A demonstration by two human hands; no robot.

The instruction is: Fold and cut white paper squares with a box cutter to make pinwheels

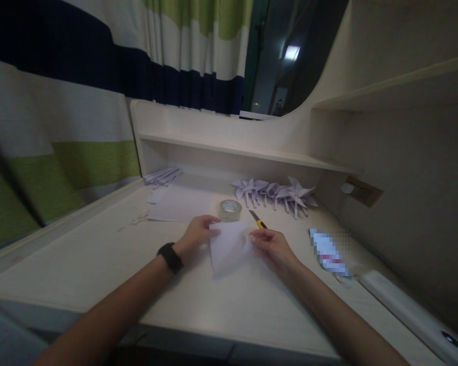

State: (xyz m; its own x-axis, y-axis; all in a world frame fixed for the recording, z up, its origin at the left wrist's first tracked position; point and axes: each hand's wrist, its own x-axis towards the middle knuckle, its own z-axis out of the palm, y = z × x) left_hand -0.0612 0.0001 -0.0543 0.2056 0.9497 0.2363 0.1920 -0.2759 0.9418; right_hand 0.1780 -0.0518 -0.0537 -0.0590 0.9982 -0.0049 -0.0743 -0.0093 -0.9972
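A folded sheet of white paper (229,246), roughly triangular, lies on the pale desk (99,259) in front of me. My left hand (196,235), with a black band on its wrist, pinches the paper's upper left corner. My right hand (272,247) pinches its upper right edge. Both hands have their fingers closed on the paper.
A roll of clear tape (230,209) and a yellow utility knife (258,219) lie just behind the paper. Several folded paper pinwheels (275,193) sit at the back right, flat sheets (177,203) and strips (162,176) at the back left. A small packet (328,252) and a white bar (408,310) lie on the right.
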